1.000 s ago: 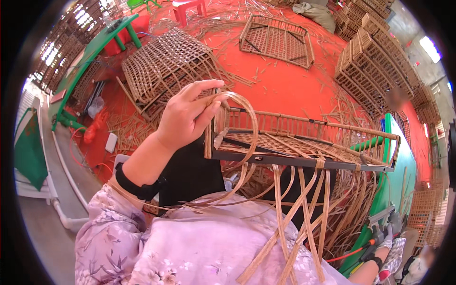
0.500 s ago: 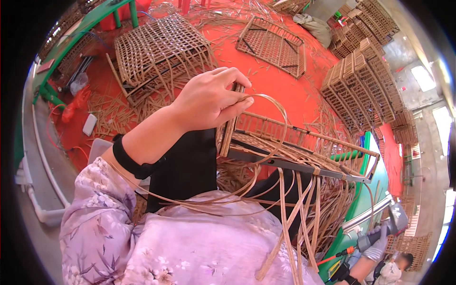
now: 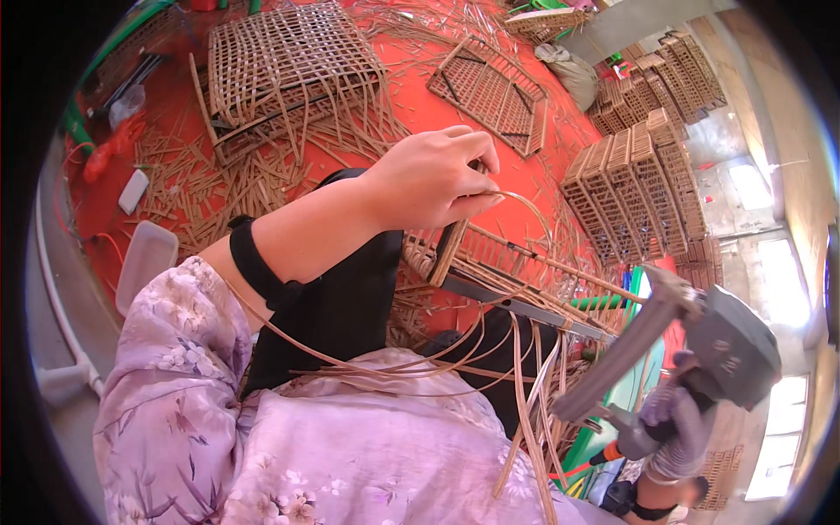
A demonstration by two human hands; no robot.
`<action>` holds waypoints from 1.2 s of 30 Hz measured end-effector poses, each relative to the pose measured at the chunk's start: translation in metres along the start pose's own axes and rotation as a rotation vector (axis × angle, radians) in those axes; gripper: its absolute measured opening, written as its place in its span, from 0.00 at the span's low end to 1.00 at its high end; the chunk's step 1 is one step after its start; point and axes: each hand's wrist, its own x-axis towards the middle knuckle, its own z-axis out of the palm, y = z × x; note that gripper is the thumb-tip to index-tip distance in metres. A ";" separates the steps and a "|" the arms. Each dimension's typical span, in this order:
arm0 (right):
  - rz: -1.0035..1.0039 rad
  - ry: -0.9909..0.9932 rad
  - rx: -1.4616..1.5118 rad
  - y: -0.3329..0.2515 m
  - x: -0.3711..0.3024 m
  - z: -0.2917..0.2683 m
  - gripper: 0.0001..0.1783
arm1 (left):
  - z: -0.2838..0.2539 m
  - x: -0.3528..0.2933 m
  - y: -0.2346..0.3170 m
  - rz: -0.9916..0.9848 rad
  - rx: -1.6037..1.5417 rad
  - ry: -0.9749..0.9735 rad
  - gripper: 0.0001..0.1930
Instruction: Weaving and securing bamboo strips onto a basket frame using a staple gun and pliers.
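So the left hand [image 3: 433,178] has its thumb and fingers pinched on the near post of a woven cane frame [image 3: 450,252], and a curved strip [image 3: 532,213] pokes out between those same fingers. The frame hangs below them and runs off to their right. The gloved right hand [image 3: 678,424], well right of the left fingers, is wrapped around a grey power tool [image 3: 731,346] with an orange hose [image 3: 579,471]. I can't tell if any finger sits on the trigger.

Where I'd worry: 1 hand seems to do all the steadying, and I can't see what props the frame underneath. If the pinch loosens, the post could twist and that bent strip could spring out. Also, loose strips [image 3: 521,385] dangle below and right of the left fingers, right by the tool's long arm, so a snag looks pretty likely if it swings in carelessly. And with 2 hands on 1 job, a bumped trigger near the left fingers would be nasty.
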 end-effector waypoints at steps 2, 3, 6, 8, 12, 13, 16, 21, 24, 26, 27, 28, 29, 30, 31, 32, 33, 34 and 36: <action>0.037 -0.035 -0.127 -0.005 0.009 0.029 0.23 | -0.001 -0.005 0.000 -0.026 -0.006 -0.010 0.06; 0.061 -0.071 -0.198 -0.012 0.011 0.043 0.21 | 0.000 -0.005 0.001 -0.030 -0.008 0.005 0.06; 0.053 -0.141 -0.236 -0.013 0.016 0.061 0.18 | 0.001 -0.004 0.001 -0.026 -0.033 0.010 0.06; 0.068 -0.208 -0.288 -0.011 0.021 0.068 0.19 | 0.000 -0.005 0.001 -0.025 -0.040 -0.013 0.06; -0.022 -0.285 -0.458 0.000 0.031 0.075 0.18 | 0.002 -0.007 -0.001 -0.041 -0.038 -0.005 0.07; -0.008 -0.298 -0.461 0.001 0.032 0.076 0.16 | 0.002 -0.007 -0.001 -0.034 -0.041 0.002 0.07; 0.092 -0.298 -0.521 -0.004 0.036 0.082 0.35 | 0.004 -0.005 -0.001 -0.028 -0.047 0.006 0.08; 0.054 -0.357 -0.647 -0.006 0.046 0.096 0.36 | 0.003 -0.006 -0.001 -0.042 -0.032 0.003 0.08; 0.102 -0.371 -0.472 -0.005 0.049 0.105 0.34 | 0.003 -0.007 -0.001 -0.047 -0.011 -0.013 0.09; -0.028 -0.416 -0.569 -0.001 0.052 0.105 0.33 | 0.001 -0.007 0.001 -0.063 -0.022 -0.027 0.10; -0.052 -0.420 -0.586 -0.003 0.051 0.106 0.32 | 0.001 -0.007 0.002 -0.061 -0.023 -0.023 0.10; -0.054 -0.418 -0.588 -0.004 0.049 0.106 0.32 | 0.001 -0.007 0.003 -0.066 -0.030 -0.029 0.10; -0.052 -0.409 -0.553 -0.002 0.049 0.106 0.33 | 0.001 -0.007 0.003 -0.075 -0.034 -0.037 0.10; -0.051 -0.401 -0.517 -0.001 0.048 0.106 0.33 | 0.001 -0.008 0.002 -0.076 -0.032 -0.036 0.10; -0.053 -0.403 -0.517 0.000 0.049 0.106 0.33 | 0.002 -0.008 0.001 -0.074 -0.027 -0.036 0.11; -0.092 -0.400 -0.532 0.002 0.050 0.105 0.33 | 0.002 -0.008 0.001 -0.069 -0.024 -0.036 0.11; -0.132 -0.397 -0.546 0.004 0.051 0.104 0.33 | 0.002 -0.008 0.001 -0.068 -0.024 -0.035 0.11; -0.132 -0.395 -0.546 0.006 0.052 0.101 0.33 | 0.003 -0.008 0.001 -0.070 -0.023 -0.038 0.11; -0.212 -0.389 -0.648 0.010 0.054 0.098 0.32 | 0.002 -0.008 0.001 -0.073 -0.020 -0.042 0.11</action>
